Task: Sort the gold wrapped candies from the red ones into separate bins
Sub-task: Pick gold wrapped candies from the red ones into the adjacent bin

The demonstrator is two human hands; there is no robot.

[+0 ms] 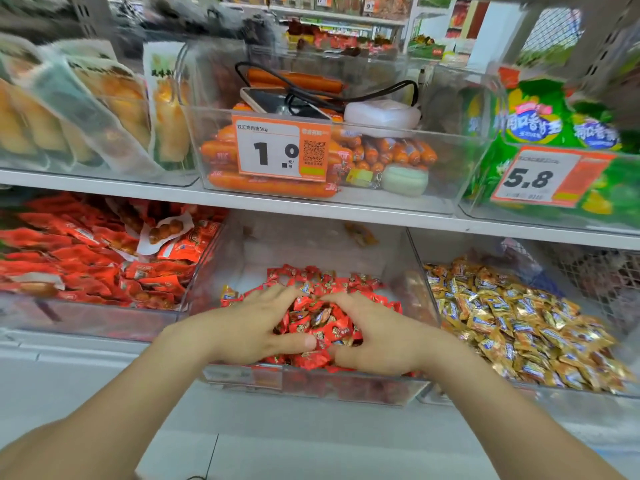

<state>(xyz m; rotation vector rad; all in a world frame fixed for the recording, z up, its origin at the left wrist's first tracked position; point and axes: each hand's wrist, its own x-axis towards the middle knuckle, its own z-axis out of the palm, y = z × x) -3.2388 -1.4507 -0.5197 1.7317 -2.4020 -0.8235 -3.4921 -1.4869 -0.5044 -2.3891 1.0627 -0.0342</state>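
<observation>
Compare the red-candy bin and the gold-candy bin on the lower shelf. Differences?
Contents: the red-candy bin holds red candies; the gold-candy bin holds gold candies.
Hands: the left hand and right hand both rest on the red-candy bin's pile; neither touches the gold-candy bin.
Place: the red-candy bin is the middle one; the gold-candy bin sits to its right.
Shared: both are clear plastic, side by side.

Sausage bin tag [280, 150] reads 1.0; green-bag bin tag [550, 176] reads 5.8.
</observation>
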